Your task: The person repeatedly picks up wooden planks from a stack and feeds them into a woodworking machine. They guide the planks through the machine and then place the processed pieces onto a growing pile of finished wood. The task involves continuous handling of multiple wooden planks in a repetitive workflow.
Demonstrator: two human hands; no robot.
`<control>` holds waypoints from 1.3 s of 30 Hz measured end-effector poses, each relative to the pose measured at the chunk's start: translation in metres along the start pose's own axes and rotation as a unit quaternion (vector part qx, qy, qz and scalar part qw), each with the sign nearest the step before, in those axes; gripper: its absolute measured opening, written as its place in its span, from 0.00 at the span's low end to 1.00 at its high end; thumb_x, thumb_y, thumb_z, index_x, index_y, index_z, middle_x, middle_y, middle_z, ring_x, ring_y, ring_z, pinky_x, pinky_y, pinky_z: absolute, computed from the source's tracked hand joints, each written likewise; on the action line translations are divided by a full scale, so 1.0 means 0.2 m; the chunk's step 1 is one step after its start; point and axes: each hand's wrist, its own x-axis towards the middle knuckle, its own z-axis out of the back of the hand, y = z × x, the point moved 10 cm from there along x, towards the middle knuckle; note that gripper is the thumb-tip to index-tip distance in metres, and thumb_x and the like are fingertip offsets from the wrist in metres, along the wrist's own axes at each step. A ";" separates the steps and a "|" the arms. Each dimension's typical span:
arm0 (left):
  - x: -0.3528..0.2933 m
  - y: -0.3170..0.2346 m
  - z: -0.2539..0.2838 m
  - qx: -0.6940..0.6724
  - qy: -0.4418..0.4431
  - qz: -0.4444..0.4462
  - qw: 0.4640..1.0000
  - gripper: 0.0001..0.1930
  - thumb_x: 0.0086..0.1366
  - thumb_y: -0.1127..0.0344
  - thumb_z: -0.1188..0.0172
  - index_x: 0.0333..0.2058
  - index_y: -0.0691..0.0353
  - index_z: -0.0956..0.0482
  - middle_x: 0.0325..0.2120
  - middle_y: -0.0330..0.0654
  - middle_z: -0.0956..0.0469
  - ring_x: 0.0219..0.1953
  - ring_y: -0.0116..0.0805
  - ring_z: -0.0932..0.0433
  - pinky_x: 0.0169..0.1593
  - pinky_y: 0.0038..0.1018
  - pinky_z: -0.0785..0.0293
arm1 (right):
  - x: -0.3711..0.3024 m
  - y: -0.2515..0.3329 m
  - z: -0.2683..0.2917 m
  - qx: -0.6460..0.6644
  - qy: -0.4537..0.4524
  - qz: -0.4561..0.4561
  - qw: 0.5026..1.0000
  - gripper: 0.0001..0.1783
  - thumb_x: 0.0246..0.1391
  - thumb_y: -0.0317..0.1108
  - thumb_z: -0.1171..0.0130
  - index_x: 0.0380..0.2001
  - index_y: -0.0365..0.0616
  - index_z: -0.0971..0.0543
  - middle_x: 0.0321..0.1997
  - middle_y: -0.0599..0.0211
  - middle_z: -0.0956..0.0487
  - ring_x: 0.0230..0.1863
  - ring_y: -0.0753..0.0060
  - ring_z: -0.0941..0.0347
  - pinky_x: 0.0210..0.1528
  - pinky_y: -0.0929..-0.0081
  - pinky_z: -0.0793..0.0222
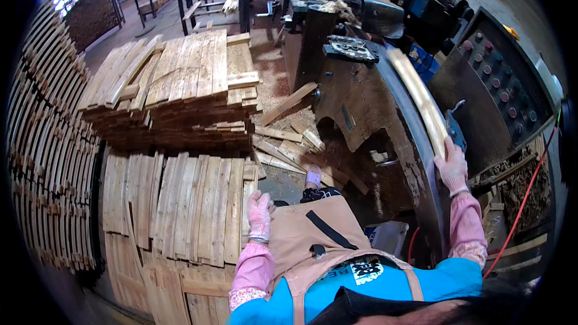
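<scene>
My right hand (451, 165), in a pale work glove, grips the near end of a long curved pale wooden slat (418, 99) that lies along the edge of a dark metal machine table (367, 102). My left hand (259, 215), also gloved, hangs at the right edge of a stack of curved wooden slats (180, 204) at my left side, fingers loosely apart and holding nothing. I wear a tan apron over a blue top with pink sleeves.
A taller pile of wooden slats (180, 84) stands beyond the near stack. More slats line racks at the left (48, 162). Offcuts and sawdust litter the floor (289, 138). A control panel with round buttons (500, 84) sits at the right, with a red cable (524, 198) beside it.
</scene>
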 end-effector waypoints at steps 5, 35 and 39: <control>-0.16 0.17 0.60 0.022 -0.126 0.016 0.992 0.07 0.66 0.69 0.41 0.39 0.56 0.30 0.21 0.32 0.33 0.19 0.24 0.32 0.21 0.24 0.31 | 0.58 0.29 -0.08 0.008 -0.145 0.011 0.989 0.40 0.56 0.52 0.36 0.71 0.66 0.37 0.61 0.54 0.27 0.59 0.45 0.27 0.56 0.49 0.26; -2.45 0.08 2.31 0.385 -0.791 0.203 0.430 0.48 0.57 0.42 0.29 0.68 0.63 0.39 0.65 0.60 0.34 0.67 0.54 0.34 0.68 0.44 0.35 | 0.67 0.32 -0.31 0.165 0.074 0.122 0.976 0.39 0.69 0.53 0.49 0.72 0.36 0.40 0.70 0.42 0.31 0.67 0.46 0.32 0.69 0.64 0.40; -2.82 0.38 2.42 0.295 -0.785 0.310 0.447 0.53 0.54 0.34 0.31 0.70 0.57 0.42 0.65 0.57 0.35 0.67 0.53 0.34 0.67 0.47 0.34 | 0.52 -0.19 -0.49 0.091 0.087 0.214 0.969 0.37 0.73 0.50 0.53 0.70 0.29 0.39 0.72 0.44 0.33 0.69 0.51 0.34 0.71 0.69 0.42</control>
